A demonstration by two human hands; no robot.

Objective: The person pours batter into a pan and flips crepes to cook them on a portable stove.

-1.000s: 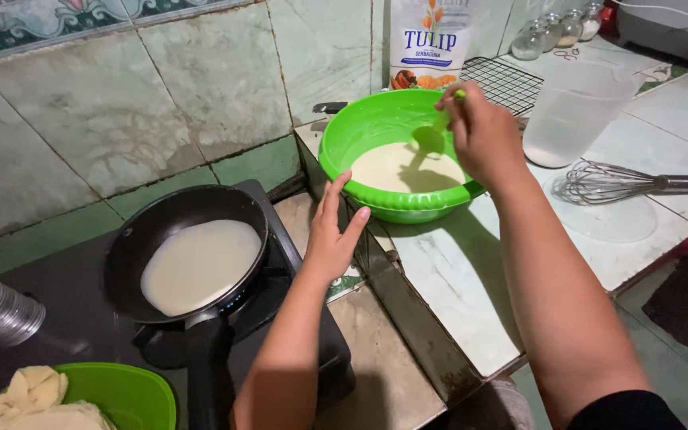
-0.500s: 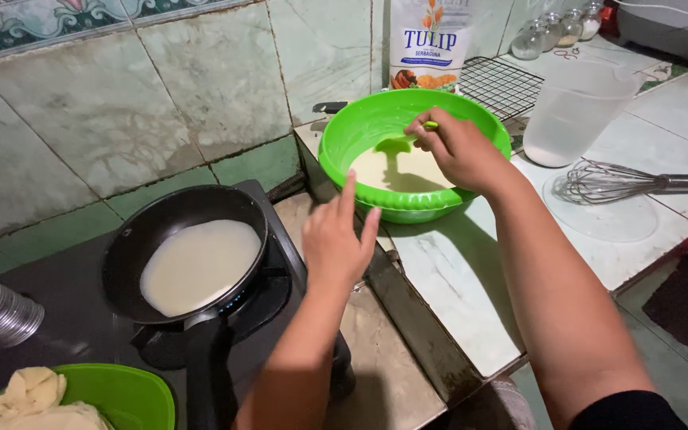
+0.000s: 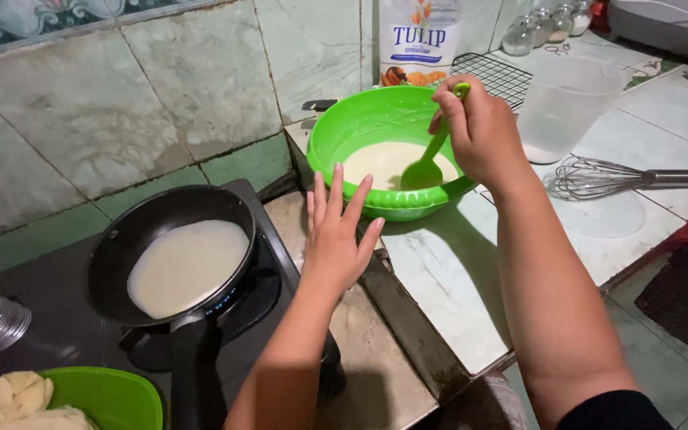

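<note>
My right hand (image 3: 481,131) grips the handle of a green ladle (image 3: 428,163) whose scoop dips into pale batter inside a green bowl (image 3: 352,127) on the white counter. My left hand (image 3: 334,232) hovers open, fingers spread, between the bowl's near rim and the stove, holding nothing. Left of it a black frying pan (image 3: 133,239) sits on a lit burner, with a thin round layer of pale batter (image 3: 186,267) spread over its bottom. The pan's black handle (image 3: 195,374) points toward me.
A wire whisk (image 3: 615,177) lies on the counter at right, behind it a clear plastic jug (image 3: 567,103), a flour bag (image 3: 417,40) and a wire rack (image 3: 494,76). A green bowl with folded pancakes (image 3: 89,398) stands at bottom left. Tiled wall behind.
My right hand dipped into the bowl, then drew back up and right, still holding the ladle. My left hand stayed open by the bowl's rim, shifting slightly.
</note>
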